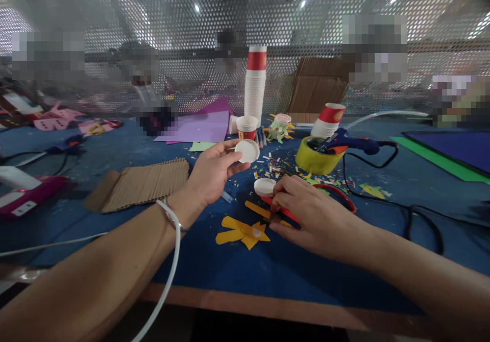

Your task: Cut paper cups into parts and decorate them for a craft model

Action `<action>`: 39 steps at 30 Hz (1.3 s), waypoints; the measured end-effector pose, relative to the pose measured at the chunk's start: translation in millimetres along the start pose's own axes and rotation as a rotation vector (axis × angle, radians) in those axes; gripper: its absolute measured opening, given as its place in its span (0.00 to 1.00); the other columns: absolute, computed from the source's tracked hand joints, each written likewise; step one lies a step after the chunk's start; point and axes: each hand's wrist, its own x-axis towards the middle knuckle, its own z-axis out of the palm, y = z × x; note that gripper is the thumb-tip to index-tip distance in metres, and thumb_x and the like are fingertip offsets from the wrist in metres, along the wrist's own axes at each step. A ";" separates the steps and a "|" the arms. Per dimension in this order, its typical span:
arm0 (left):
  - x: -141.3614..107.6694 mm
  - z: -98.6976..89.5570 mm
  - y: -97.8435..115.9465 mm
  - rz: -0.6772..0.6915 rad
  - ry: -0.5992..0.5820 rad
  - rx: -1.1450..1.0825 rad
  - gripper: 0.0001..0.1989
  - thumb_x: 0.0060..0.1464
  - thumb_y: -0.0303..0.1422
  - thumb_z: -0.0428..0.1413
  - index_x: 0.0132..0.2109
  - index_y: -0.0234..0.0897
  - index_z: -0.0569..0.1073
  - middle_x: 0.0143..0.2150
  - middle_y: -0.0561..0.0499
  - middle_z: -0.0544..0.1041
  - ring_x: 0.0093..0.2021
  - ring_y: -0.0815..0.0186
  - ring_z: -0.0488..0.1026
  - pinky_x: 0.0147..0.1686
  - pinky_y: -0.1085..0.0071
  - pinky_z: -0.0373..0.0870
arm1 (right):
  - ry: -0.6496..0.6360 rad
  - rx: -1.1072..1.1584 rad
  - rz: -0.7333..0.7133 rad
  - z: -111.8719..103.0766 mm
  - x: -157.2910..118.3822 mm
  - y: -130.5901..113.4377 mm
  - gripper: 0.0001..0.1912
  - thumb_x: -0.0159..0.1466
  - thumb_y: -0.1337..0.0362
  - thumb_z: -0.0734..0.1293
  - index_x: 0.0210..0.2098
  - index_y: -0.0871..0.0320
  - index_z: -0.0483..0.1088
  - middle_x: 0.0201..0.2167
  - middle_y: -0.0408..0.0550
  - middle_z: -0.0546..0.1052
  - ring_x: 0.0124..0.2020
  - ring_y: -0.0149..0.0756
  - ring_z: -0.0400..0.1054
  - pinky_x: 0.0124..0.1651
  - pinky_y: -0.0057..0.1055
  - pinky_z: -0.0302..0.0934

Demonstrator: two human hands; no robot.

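Observation:
My left hand point(212, 171) holds a small round white paper disc point(248, 151) between thumb and fingers, above the table. My right hand point(302, 206) is low over the table with its fingers bent down at red-handled scissors point(339, 194) and an orange paper strip point(257, 210); what its fingertips grip is hidden. Just left of those fingers lies a second shallow white round piece point(264, 187). An orange paper flower shape point(243, 232) with a whitish spot rests on the blue table in front of both hands.
Behind stand a tall cup stack point(254, 89), a red and white cup point(247, 127) and a shorter stack point(327, 120). A blue glue gun point(354, 143) rests on yellow tape point(317, 161). Corrugated cardboard point(147, 184) lies left; a black cable point(386, 199) runs right.

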 end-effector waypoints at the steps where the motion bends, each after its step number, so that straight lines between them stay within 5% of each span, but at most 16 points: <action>1: -0.6 0.5 0.8 -0.015 0.004 -0.003 0.09 0.54 0.19 0.59 0.41 0.31 0.79 0.42 0.43 0.82 0.42 0.62 0.78 0.37 0.71 0.78 | 0.009 0.010 0.000 0.5 0.0 0.2 0.06 0.64 0.65 0.69 0.39 0.61 0.75 0.41 0.55 0.71 0.46 0.49 0.66 0.51 0.48 0.66; 8: -2.2 3.5 5.1 -0.109 0.043 0.013 0.09 0.56 0.17 0.56 0.42 0.30 0.78 0.42 0.44 0.81 0.36 0.65 0.78 0.32 0.70 0.78 | 0.091 0.102 -0.020 -2.4 1.4 2.3 0.01 0.60 0.69 0.68 0.34 0.59 0.72 0.38 0.52 0.71 0.44 0.46 0.68 0.48 0.45 0.66; 15: -9.0 8.4 7.1 -0.215 -0.012 0.010 0.08 0.59 0.19 0.55 0.42 0.31 0.76 0.39 0.45 0.81 0.33 0.67 0.77 0.31 0.72 0.77 | 0.483 0.128 -0.044 -10.2 4.1 11.6 0.03 0.60 0.67 0.70 0.35 0.57 0.71 0.39 0.51 0.71 0.43 0.43 0.70 0.47 0.41 0.67; 19: -16.5 12.3 5.2 -0.288 0.004 -0.017 0.07 0.58 0.19 0.54 0.39 0.34 0.72 0.34 0.49 0.78 0.32 0.67 0.76 0.34 0.67 0.79 | 0.587 0.135 -0.008 -10.7 6.4 15.7 0.03 0.61 0.66 0.69 0.34 0.56 0.70 0.37 0.50 0.72 0.40 0.42 0.71 0.41 0.39 0.68; 24: -29.1 21.5 1.0 -0.262 0.017 -0.024 0.12 0.54 0.16 0.56 0.42 0.35 0.69 0.36 0.47 0.78 0.34 0.63 0.78 0.37 0.62 0.79 | 0.613 0.157 0.033 -8.6 9.7 14.3 0.03 0.61 0.65 0.70 0.34 0.56 0.70 0.36 0.50 0.73 0.38 0.41 0.70 0.38 0.38 0.67; 29: -38.9 31.3 0.3 -0.262 -0.106 -0.071 0.11 0.50 0.15 0.58 0.40 0.30 0.73 0.40 0.43 0.79 0.38 0.62 0.77 0.44 0.62 0.77 | 0.598 0.150 0.028 -3.7 12.8 12.1 0.05 0.59 0.68 0.70 0.35 0.57 0.71 0.37 0.50 0.72 0.39 0.40 0.70 0.42 0.38 0.67; 39: -49.5 36.7 -1.3 -0.320 -0.213 -0.203 0.11 0.46 0.16 0.58 0.37 0.30 0.78 0.35 0.47 0.80 0.34 0.67 0.74 0.39 0.70 0.73 | 0.603 0.120 -0.008 2.2 13.9 12.8 0.06 0.59 0.69 0.70 0.36 0.57 0.69 0.39 0.51 0.72 0.44 0.42 0.70 0.47 0.40 0.67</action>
